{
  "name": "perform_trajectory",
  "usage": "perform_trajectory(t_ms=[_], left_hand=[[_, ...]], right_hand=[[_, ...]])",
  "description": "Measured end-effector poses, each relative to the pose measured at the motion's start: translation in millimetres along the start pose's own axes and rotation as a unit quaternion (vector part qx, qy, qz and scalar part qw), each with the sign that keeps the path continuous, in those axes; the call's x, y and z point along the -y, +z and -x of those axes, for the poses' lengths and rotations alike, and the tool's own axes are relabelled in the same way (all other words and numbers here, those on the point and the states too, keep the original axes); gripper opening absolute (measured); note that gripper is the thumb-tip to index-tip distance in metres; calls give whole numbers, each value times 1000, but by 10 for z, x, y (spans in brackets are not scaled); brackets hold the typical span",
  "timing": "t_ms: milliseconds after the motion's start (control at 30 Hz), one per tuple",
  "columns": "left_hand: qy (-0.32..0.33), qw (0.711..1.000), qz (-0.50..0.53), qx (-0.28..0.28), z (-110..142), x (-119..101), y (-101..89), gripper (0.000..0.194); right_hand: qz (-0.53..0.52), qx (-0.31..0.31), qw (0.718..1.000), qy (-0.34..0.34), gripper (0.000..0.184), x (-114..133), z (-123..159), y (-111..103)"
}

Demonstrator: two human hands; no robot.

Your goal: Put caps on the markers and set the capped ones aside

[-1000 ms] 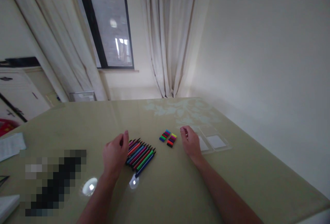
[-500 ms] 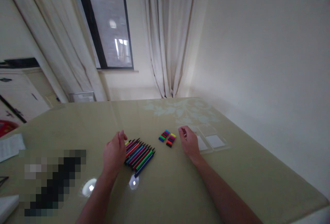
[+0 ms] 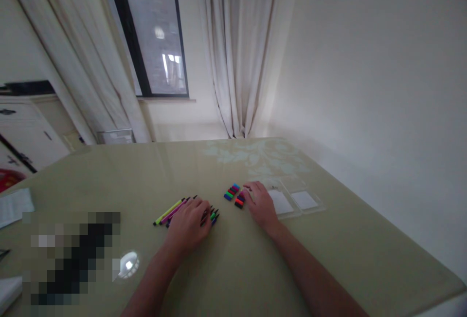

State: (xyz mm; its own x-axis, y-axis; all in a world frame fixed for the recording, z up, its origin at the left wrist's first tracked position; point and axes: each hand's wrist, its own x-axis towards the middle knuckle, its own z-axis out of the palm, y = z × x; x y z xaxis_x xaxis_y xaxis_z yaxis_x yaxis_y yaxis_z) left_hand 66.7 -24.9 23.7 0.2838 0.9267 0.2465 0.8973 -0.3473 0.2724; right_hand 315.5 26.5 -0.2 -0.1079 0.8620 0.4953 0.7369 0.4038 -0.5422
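My left hand [image 3: 190, 222] lies over a row of felt-tip pens [image 3: 171, 211], its fingers bent down onto the pens in the middle. It hides most of them. A yellow and a pink pen show at its left, green and dark blue ones at its right, with uncapped dark tips pointing away from me. My right hand [image 3: 260, 205] reaches from the right to two short rows of coloured pen caps [image 3: 231, 192]. Its thumb and fingertips close at the upper part of the nearer row, covering some caps; a red and a black cap [image 3: 239, 204] stay visible below them.
A clear plastic case [image 3: 304, 200] with white card inside lies right of my right hand. Paper [image 3: 16, 206] and a blurred-out dark object [image 3: 76, 263] are on the table's left. A wall [image 3: 383, 112] runs along the right edge; a curtain [image 3: 241, 54] hangs behind.
My left hand has moved right, from beside the pens to over them, uncovering the yellow and pink ones. My right hand has shifted left onto the nearer row of caps.
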Motion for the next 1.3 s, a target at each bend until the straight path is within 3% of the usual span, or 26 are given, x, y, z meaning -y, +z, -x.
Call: perform_trajectory(t_ms=[233, 567, 700, 833, 933, 1033, 1133, 1300], left_hand=[[6, 998, -5, 63, 40, -57, 15, 9], [25, 996, 69, 53, 54, -77, 92, 18], [-24, 986, 163, 22, 0, -61, 36, 29], [-72, 940, 334, -12, -52, -50, -31, 35], [-83, 905, 415, -52, -66, -62, -42, 35], [-72, 890, 442, -81, -64, -84, -39, 34], [-79, 874, 469, -97, -55, -96, -39, 34], [-74, 886, 450, -87, -40, -58, -4, 32]], right_hand=[[68, 120, 988, -73, 34, 195, 104, 152], [41, 105, 989, -94, 16, 135, 104, 207], [19, 111, 990, -88, 9, 135, 98, 221], [-94, 89, 989, -77, 7, 151, 63, 187], [-258, 89, 962, -13, 14, 181, 30, 89], [-387, 98, 915, 54, 21, 208, 7, -21], [-453, 91, 882, 89, 27, 227, -7, -96], [-466, 88, 878, 73, 24, 270, -18, -164]])
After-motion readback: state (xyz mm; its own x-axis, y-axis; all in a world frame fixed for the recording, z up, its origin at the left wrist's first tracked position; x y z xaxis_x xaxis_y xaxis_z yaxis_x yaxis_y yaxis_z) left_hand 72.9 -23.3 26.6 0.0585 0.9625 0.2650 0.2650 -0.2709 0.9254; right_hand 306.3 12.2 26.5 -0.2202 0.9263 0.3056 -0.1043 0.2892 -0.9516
